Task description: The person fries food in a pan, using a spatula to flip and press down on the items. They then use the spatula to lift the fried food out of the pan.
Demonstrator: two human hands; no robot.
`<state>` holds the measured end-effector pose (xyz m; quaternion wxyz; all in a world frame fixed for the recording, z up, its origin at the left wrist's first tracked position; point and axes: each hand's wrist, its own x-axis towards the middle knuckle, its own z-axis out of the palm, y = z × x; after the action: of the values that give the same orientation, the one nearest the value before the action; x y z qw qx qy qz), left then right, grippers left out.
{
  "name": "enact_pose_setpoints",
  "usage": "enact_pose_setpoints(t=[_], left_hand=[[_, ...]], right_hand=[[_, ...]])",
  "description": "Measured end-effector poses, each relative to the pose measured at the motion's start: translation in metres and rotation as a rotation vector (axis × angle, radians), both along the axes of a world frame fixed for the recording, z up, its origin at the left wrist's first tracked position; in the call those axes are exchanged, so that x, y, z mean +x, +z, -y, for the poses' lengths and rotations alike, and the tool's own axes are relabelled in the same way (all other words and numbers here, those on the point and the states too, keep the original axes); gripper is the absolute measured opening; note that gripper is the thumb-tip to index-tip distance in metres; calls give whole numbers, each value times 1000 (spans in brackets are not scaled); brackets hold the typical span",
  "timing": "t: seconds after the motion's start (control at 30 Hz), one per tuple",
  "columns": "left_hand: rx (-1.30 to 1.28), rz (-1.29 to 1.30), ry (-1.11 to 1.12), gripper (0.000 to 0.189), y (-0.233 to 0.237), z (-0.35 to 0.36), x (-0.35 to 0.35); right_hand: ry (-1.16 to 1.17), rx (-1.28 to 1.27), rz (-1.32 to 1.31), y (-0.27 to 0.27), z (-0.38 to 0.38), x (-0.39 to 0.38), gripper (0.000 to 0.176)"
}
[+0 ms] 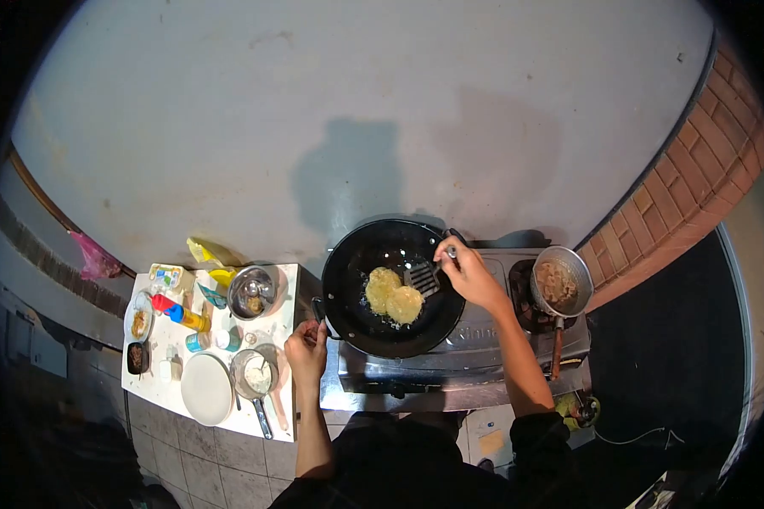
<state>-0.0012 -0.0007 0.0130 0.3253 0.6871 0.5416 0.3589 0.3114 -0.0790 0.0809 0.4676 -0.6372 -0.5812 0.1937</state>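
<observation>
A large black wok [348, 254] sits on the stove, with two round golden patties [405, 304] side by side in bubbling oil. My right hand [465, 273] is closed around the handle of a black slotted spatula [422, 278]. The spatula's blade is inside the wok, beside the upper right of the patties. At the wok's left side, my left hand [307, 346] has its fingers closed at the lower end of the side handle [317, 309]. Its grip is partly hidden.
On the right burner stands a saucepan [560, 284] with food in liquid, its handle [557, 352] pointing toward me. A white table [157, 386] at left carries a plate [206, 388], a metal bowl [252, 293], a small pan of white powder [255, 373] and squeeze bottles [191, 318].
</observation>
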Motion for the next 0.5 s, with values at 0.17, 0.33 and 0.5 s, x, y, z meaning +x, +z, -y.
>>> enact_pose_setpoints(t=[0.17,0.33,0.5], left_hand=[[6,-41,43,30,2,4,3],[-5,-73,41,30,-2,0,3],[9,-42,18,30,-6,-2,3]], right_hand=[[-114,30,-27,-14,14,10,11],[-126,38,-115,-15,30,8,13],[-135,102,-209,-34,30,2,13]])
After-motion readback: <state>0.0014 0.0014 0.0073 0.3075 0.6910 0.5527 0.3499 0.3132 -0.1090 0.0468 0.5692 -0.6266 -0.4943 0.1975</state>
